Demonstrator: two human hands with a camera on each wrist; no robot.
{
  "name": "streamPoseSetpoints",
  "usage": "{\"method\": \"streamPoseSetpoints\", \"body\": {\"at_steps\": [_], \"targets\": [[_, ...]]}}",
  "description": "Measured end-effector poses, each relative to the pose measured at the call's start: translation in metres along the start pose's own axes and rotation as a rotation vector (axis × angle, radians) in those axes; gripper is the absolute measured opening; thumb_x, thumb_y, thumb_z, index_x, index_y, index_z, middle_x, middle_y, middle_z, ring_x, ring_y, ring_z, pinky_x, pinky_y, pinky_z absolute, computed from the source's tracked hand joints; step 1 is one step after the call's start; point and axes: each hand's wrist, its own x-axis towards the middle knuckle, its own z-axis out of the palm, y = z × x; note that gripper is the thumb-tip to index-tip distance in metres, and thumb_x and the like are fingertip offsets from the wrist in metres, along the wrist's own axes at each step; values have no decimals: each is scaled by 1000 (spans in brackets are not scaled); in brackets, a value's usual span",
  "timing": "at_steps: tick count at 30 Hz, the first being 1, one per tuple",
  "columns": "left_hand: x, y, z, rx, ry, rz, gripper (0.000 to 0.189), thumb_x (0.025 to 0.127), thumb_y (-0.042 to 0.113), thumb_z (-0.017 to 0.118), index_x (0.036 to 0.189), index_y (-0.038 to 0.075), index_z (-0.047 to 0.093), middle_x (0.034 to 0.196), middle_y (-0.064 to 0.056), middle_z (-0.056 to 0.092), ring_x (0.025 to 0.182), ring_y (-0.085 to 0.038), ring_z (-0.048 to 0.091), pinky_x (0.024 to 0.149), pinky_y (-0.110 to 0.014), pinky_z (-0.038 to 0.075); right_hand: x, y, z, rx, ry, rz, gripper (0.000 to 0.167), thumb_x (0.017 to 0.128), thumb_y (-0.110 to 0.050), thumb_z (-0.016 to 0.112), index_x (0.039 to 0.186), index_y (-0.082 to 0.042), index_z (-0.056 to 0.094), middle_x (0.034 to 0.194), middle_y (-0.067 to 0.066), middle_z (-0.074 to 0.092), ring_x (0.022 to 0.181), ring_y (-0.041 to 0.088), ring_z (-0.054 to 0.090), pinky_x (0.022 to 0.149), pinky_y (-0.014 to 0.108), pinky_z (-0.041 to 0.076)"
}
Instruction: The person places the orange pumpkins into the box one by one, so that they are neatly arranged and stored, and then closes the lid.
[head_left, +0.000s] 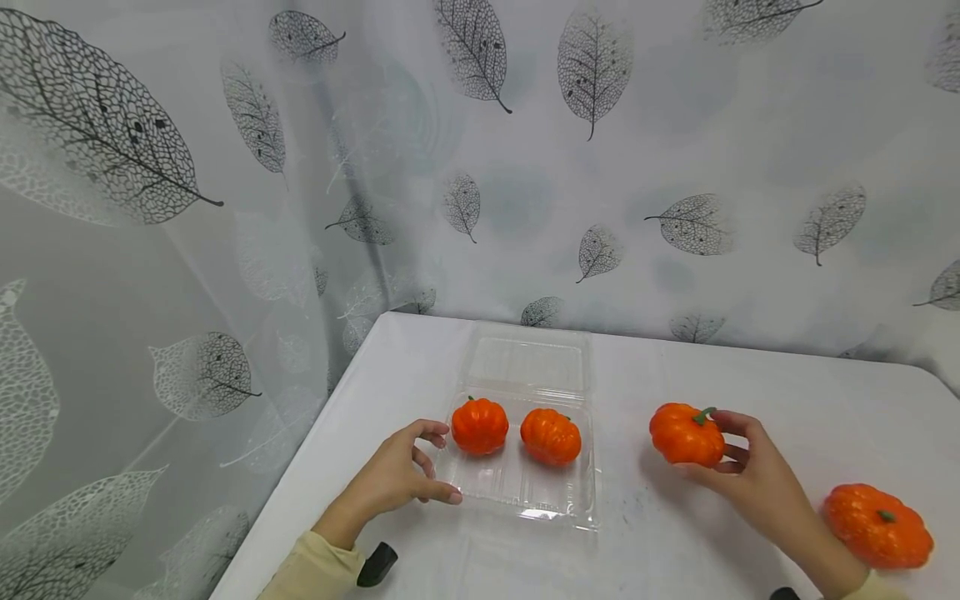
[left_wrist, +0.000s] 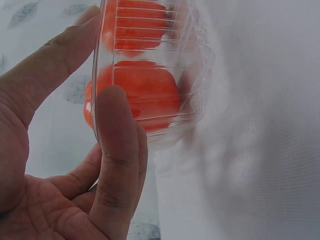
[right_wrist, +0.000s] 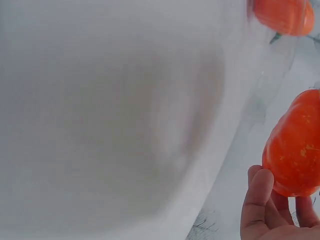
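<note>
My right hand (head_left: 753, 467) grips a small orange toy pumpkin (head_left: 686, 435) with a green stem, thumb at its near side and fingers at its far side. The pumpkin is raised above the table, its shadow below; part of it also shows in the right wrist view. Two similar pumpkins, one at the left (head_left: 480, 426) and one at the right (head_left: 551, 437), sit inside a clear plastic clamshell box (head_left: 517, 500) with its lid folded back. At the box's left edge, my left hand (head_left: 397, 471) has thumb and fingers spread, fingertips right at the rim (left_wrist: 95, 90).
Another, larger-looking orange pumpkin (head_left: 877, 527) lies on the white table (head_left: 630, 533) at the right, beside my right forearm. The raised lid (head_left: 528, 362) reaches toward the table's back edge. A leaf-patterned curtain (head_left: 540, 192) hangs behind and along the left.
</note>
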Motion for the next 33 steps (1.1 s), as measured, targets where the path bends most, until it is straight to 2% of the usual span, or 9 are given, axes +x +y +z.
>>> {"method": "streamPoseSetpoints", "body": {"at_steps": [4,8,12,19,27,33], "targets": [[0,0,0,2,2,1,89,61,21,100,136,7,55,122,-12,57,76,-23,59,59,-37,57,-6,-15,7,21,1,-19,97,82,-43,84,149,2,31,145,31,39,107,39,62,74,29,60],[0,1,1,0,1,0,90,61,21,100,137,7,54,122,-12,57,77,-22,59,59,-37,56,-11,-28,15,40,22,-99,85,83,-39,84,149,-6,42,146,23,41,107,38,64,74,24,58],[1,1,1,-7,1,2,89,60,20,100,136,7,54,122,-12,57,77,-22,59,59,-37,56,-16,-42,22,73,38,-180,75,85,-34,83,148,-12,48,143,14,44,101,32,66,75,19,56],[1,0,2,6,6,-12,90,60,22,100,136,8,55,123,-11,58,79,-22,59,59,-36,57,-20,-64,34,168,-2,-245,72,90,-32,79,150,-16,43,148,8,45,104,25,68,77,23,57],[1,-3,1,19,11,-11,90,61,24,100,136,8,54,122,-11,58,81,-23,60,60,-37,57,-24,-89,48,395,-111,-375,46,100,-13,66,142,-12,47,136,10,50,110,17,66,85,26,56],[2,-2,1,3,6,-7,89,61,21,100,136,7,54,122,-11,58,79,-22,59,59,-37,57,-23,-103,58,439,-93,-448,41,102,-6,59,141,-13,46,128,12,54,110,20,66,88,28,56]]}}
